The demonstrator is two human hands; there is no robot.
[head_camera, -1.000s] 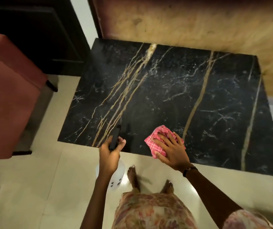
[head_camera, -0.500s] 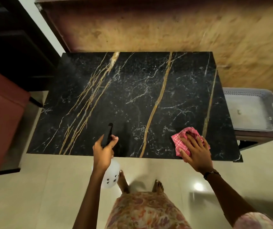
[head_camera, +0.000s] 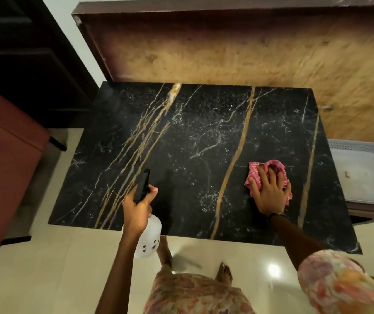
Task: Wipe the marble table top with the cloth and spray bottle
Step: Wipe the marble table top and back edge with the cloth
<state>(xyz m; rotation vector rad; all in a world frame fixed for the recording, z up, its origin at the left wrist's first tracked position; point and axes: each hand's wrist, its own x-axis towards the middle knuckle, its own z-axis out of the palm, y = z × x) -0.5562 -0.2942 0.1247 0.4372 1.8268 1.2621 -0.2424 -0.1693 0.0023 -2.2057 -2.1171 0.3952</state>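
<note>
Two hands in view, well apart, one item each. Left hand [head_camera: 139, 207] is wrapped round the neck of one spray bottle [head_camera: 148, 236], thumb up along the side of the black trigger head [head_camera: 142, 185], which points away over the slab; the translucent white body hangs below the fist, over the near table edge and the floor, with small dark marks printed on it. Fill level: can't tell. Left forearm comes up near-straight from the bottom of frame. Right hand [head_camera: 269, 192] lies palm down with fingers spread and fairly straight, pressing one bunched pink checked cloth [head_camera: 264, 173] flat on the marble table top [head_camera: 193, 137], right of centre, between the two gold veins on that side. Cloth sticks out past the fingertips and at the thumb side. One dark band on the right wrist; arm runs back to a floral sleeve [head_camera: 331, 284] at lower right. Two bare feet on the pale tile floor [head_camera: 45, 279] just short of the table. Slab is black with gold and white veins; a faint speckle across the middle, droplets or pattern, can't tell. One red upholstered seat [head_camera: 2, 164] at left. One grey perforated tray [head_camera: 362, 173] right of the table, lower down, holding only a small brownish speck. One rough brown board [head_camera: 226, 48] behind the far edge.
</note>
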